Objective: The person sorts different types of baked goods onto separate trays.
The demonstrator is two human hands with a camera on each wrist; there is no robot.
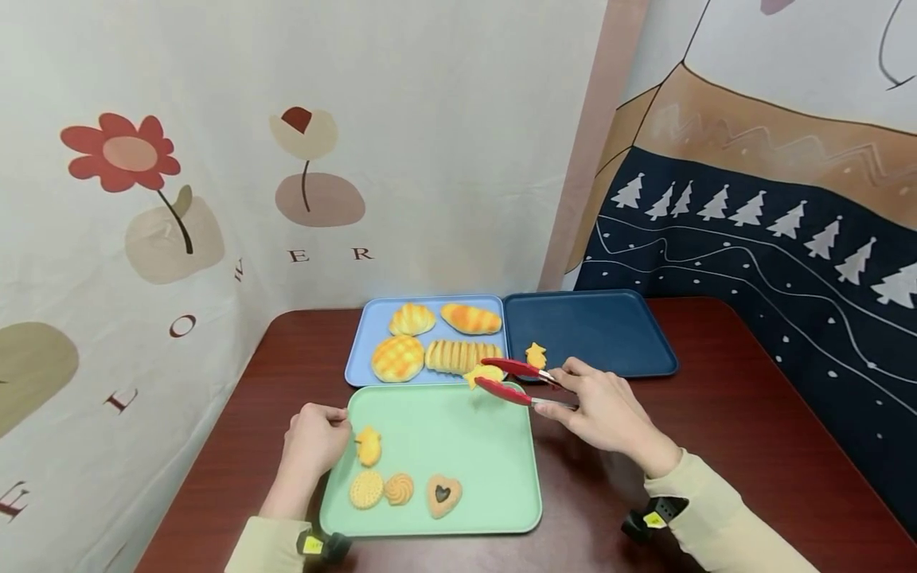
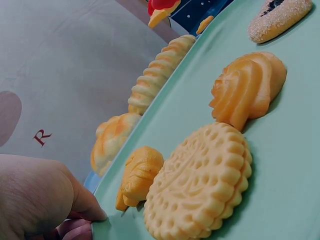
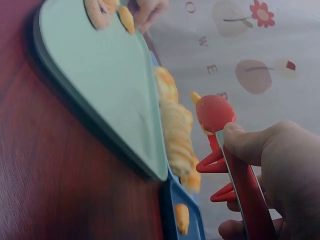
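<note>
My right hand (image 1: 609, 406) holds red-tipped tongs (image 1: 516, 368), thumb on one arm and fingers on the other. Between the tong tips is a small yellow cookie (image 1: 487, 372), above the far right edge of the light green tray (image 1: 444, 430). At that tray's left rim, my left hand (image 1: 315, 436) pinches the edge, thumb on top and fingers curled beneath. Near it on the tray lie a small yellow figure-shaped cookie (image 1: 368, 447), a round dimpled cookie (image 2: 197, 185), a swirl cookie (image 2: 250, 90) and a heart cookie with a dark centre (image 1: 444, 495).
Behind the green tray, a light blue tray (image 1: 361, 342) carries several breads, among them a ridged loaf (image 1: 458, 356) and a round bun (image 1: 397, 358). To its right stands a navy tray (image 1: 595, 334) with one small yellow cookie (image 1: 535, 356). Printed curtains (image 1: 444, 159) hang behind the table.
</note>
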